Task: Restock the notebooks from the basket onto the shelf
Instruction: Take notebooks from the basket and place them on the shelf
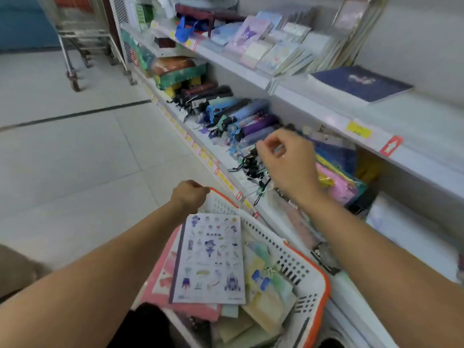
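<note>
Two bare forearms reach forward from the bottom edge, over a white plastic basket [296, 270] with an orange rim, which sits low in the middle, just beside the shelving.

On the left, pale floor tiles stretch away to a metal trolley [82, 33] in the far corner. The left hand [189, 194] is at the basket's far rim, fingers curled round the orange edge or handle there; the grip is closed on it.

Inside the basket lie the notebooks, stacked loosely. On top is a white notebook [212, 259] printed with small cartoon figures. A pink notebook [160, 280] shows beneath its left side, and pale green and yellow notebooks [268, 290] lie to its right.

Further right, the right hand [288, 159] is raised in front of the middle shelf, above the basket. Its fingers are curled, thumb and forefinger close together; whether the grip pinches anything cannot be told.

Behind that hand, the middle shelf holds a row of folded umbrellas [241, 114] in black, blue and purple. The top shelf [326, 114] carries leaning pastel notebooks [263, 49] and, further right, a dark blue notebook [361, 82] lying flat. Yellow price tags [357, 129] line the shelf edges.
</note>
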`<act>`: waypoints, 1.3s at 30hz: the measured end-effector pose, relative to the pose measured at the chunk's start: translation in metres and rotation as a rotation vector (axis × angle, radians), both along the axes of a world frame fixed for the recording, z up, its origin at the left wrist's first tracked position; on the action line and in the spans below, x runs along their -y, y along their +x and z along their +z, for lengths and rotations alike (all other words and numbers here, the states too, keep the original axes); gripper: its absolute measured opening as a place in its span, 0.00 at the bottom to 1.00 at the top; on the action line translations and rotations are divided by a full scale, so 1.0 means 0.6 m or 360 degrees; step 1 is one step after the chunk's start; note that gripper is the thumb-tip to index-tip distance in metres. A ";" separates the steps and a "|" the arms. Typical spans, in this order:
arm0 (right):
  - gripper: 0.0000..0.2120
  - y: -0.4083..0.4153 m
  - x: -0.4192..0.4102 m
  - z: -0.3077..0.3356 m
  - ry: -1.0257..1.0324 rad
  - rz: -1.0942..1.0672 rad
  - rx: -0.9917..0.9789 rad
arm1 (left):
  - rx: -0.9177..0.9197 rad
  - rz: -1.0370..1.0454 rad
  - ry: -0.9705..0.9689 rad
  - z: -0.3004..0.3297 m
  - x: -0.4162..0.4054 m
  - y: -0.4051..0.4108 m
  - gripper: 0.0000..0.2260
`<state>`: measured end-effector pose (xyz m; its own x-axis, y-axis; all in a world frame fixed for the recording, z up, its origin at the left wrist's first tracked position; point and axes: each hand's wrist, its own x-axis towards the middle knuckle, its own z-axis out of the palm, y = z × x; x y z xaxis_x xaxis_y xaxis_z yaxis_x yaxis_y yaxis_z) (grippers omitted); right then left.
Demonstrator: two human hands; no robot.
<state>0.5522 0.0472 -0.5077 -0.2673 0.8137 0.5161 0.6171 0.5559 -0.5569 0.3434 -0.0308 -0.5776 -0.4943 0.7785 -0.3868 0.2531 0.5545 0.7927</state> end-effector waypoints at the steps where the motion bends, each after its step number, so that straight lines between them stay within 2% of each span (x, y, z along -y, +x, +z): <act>1: 0.19 -0.031 0.048 -0.066 -0.0443 0.0125 0.0141 | -0.0104 0.0022 -0.0123 -0.036 0.034 -0.008 0.08; 3: 0.27 -0.058 0.111 -0.193 -0.1126 0.0103 0.0407 | -0.0271 0.0052 -0.0307 -0.089 0.093 -0.021 0.07; 5: 0.27 -0.045 0.142 -0.289 -0.1531 -0.0136 0.0382 | -0.0317 0.0064 -0.0377 -0.118 0.119 -0.034 0.09; 7: 0.28 -0.026 0.161 -0.340 -0.1809 -0.0245 0.0284 | -0.0277 0.0005 -0.0453 -0.136 0.127 -0.044 0.12; 12: 0.18 -0.017 0.181 -0.390 -0.1829 -0.0296 0.0179 | 0.0065 -0.0027 -0.0587 -0.172 0.131 -0.031 0.12; 17: 0.11 -0.005 0.185 -0.395 -0.1971 -0.0403 -0.0262 | 0.0528 -0.0038 -0.0721 -0.194 0.127 -0.007 0.14; 19: 0.05 0.009 0.180 -0.385 -0.1904 -0.0445 -0.0187 | 0.0731 -0.0023 -0.0668 -0.193 0.129 -0.002 0.15; 21: 0.04 0.019 0.169 -0.362 -0.1888 -0.0333 -0.0194 | 0.0911 -0.0012 -0.0567 -0.182 0.131 -0.001 0.15; 24: 0.03 0.018 0.150 -0.307 -0.2010 -0.0077 -0.0639 | 0.1277 -0.0078 -0.0353 -0.152 0.134 0.002 0.12; 25: 0.04 0.014 0.142 -0.287 -0.1999 -0.0029 -0.0800 | 0.1300 -0.0089 -0.0281 -0.138 0.133 0.001 0.13; 27: 0.03 0.005 0.129 -0.250 -0.2045 0.0139 -0.1133 | 0.1168 -0.0098 -0.0143 -0.098 0.122 -0.012 0.14; 28: 0.07 0.000 0.125 -0.238 -0.2138 0.0251 -0.1332 | 0.1043 -0.0096 -0.0089 -0.071 0.112 -0.025 0.13; 29: 0.16 -0.007 0.122 -0.233 -0.2261 0.0288 -0.1447 | 0.0890 -0.0084 -0.0039 -0.044 0.104 -0.041 0.11; 30: 0.23 -0.017 0.123 -0.236 -0.2345 0.0262 -0.1389 | 0.0739 -0.0076 0.0015 -0.015 0.098 -0.060 0.09; 31: 0.27 -0.030 0.132 -0.243 -0.2375 0.0181 -0.1167 | 0.0608 -0.0073 0.0068 0.011 0.094 -0.079 0.08; 33: 0.23 -0.059 0.170 -0.274 -0.2299 -0.0014 -0.0542 | 0.0477 -0.0056 0.0122 0.045 0.100 -0.113 0.07; 35: 0.20 -0.087 0.206 -0.316 -0.2168 -0.0155 -0.0147 | 0.0457 -0.0014 0.0073 0.048 0.110 -0.135 0.09; 36: 0.24 -0.099 0.220 -0.333 -0.2104 -0.0218 -0.0069 | 0.0458 0.0020 0.0018 0.042 0.111 -0.141 0.12; 39: 0.46 -0.128 0.241 -0.362 -0.1973 -0.0558 0.0116 | 0.0470 0.0129 -0.0053 0.022 0.104 -0.144 0.14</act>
